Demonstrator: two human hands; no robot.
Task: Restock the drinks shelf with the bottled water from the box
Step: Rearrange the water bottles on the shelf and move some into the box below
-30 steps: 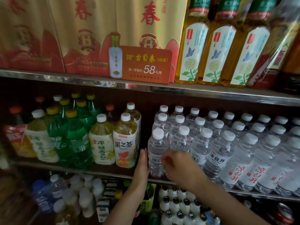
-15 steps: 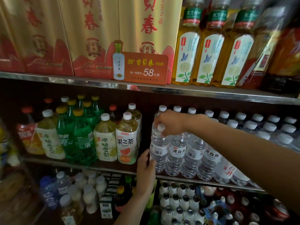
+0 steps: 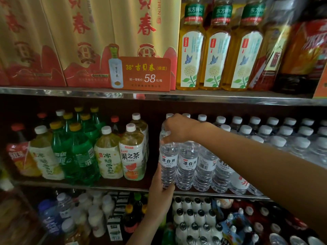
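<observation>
A clear water bottle (image 3: 167,161) with a white label stands upright at the front left of the water rows on the middle shelf (image 3: 99,186). My right hand (image 3: 177,128) grips its cap and neck from above. My left hand (image 3: 161,193) holds its base from the left, fingers curled round the lower part. Several more water bottles (image 3: 247,135) with white caps fill the shelf to the right. The box is not in view.
Yellow tea bottles (image 3: 131,152) stand just left of the held bottle, then green soda bottles (image 3: 77,151). The upper shelf carries red-and-gold cartons (image 3: 88,41), an orange price sign (image 3: 141,73) and tall tea bottles (image 3: 217,50). The lower shelf (image 3: 194,223) is packed with small bottles.
My right hand rose from the bottle's front to its cap. My left hand moved right from beside the tea bottle onto the water bottle's base. The bottle's label has turned to face forward.
</observation>
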